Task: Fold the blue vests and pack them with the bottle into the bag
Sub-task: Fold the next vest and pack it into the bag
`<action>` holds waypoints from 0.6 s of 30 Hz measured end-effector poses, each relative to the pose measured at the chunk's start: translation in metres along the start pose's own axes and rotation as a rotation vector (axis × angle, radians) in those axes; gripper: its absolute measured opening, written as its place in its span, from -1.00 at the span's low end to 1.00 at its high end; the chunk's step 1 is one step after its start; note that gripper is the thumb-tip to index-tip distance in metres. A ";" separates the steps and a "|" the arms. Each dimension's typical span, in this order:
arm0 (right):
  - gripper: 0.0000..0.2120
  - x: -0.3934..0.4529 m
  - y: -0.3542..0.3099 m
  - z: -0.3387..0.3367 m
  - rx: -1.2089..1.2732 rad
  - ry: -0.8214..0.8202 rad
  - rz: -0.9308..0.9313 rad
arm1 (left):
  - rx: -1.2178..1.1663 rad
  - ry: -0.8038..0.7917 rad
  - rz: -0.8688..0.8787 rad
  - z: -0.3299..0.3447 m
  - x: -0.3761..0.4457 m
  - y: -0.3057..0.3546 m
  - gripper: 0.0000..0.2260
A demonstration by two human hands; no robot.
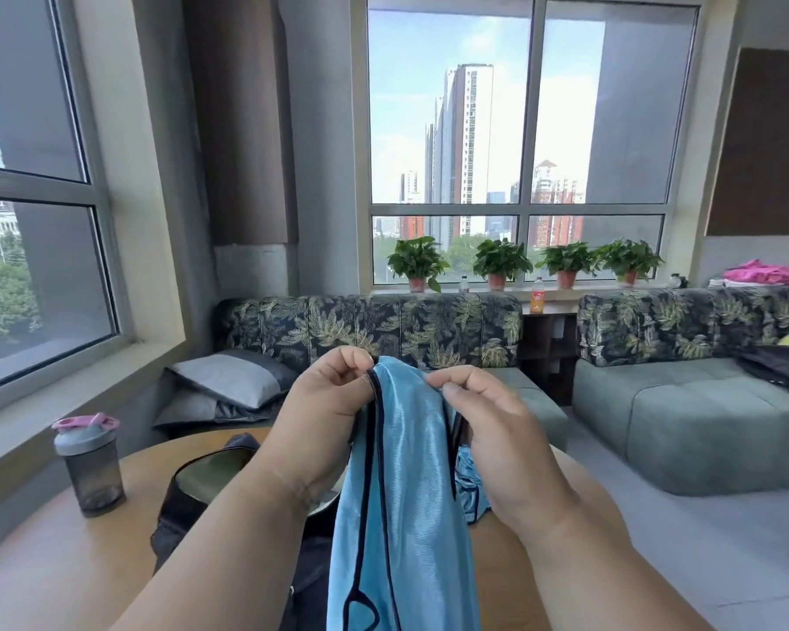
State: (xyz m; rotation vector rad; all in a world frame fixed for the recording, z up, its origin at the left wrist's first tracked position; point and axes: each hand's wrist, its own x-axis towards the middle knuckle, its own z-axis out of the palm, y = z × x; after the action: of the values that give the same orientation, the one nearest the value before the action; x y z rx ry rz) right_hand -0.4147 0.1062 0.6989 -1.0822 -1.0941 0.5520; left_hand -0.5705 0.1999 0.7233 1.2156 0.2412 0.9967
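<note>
- The left hand [326, 409] is pinching the top of a blue vest [404, 494] at its dark-trimmed edge, fingers curled in and clamped on the cloth, above the round wooden table [65, 553].
- The right hand [493, 430] is gripping the same top edge just beside the left hand, thumb and fingers closed together on the fabric.
- The vest is hanging down between the two forearms, lifted clear over the near part of the table, its dark piping running lengthwise down the shiny cloth.
- More blue fabric [472, 489] is lying on the table behind the held vest, below the right hand; I cannot tell whether it is a second vest.
- The bag [201, 485], dark with a greenish lining, is sitting open on the table, partly hidden under the left forearm.
- The bottle [90, 464], a smoky shaker with a pink lid, is standing upright at the table's left edge, well apart from the bag.
- Beyond the table a leaf-patterned sofa [370, 330] is standing under the window, with potted plants [502, 261] lining the sill above it.
</note>
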 end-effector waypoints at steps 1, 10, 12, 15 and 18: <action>-0.82 -0.001 0.002 0.001 0.008 0.000 0.020 | -0.010 0.000 0.001 -0.002 -0.002 -0.002 -0.78; -0.91 -0.013 0.014 0.006 -0.095 -0.206 -0.044 | -0.017 0.001 0.020 -0.022 -0.009 -0.020 -0.87; -0.87 -0.013 0.018 0.007 -0.123 -0.178 -0.072 | -0.016 0.005 0.013 -0.023 -0.011 -0.020 -0.87; -0.68 -0.012 0.021 0.006 -0.124 -0.100 -0.082 | -0.020 0.009 -0.020 -0.023 -0.016 -0.021 -0.87; -0.60 -0.011 0.022 0.005 -0.117 -0.054 -0.067 | -0.018 0.023 -0.050 -0.028 -0.019 -0.026 -0.88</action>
State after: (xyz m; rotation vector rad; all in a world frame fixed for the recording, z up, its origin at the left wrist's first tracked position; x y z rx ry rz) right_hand -0.4209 0.1085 0.6741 -1.1334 -1.2179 0.4714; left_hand -0.5856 0.2043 0.6840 1.1771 0.2789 0.9678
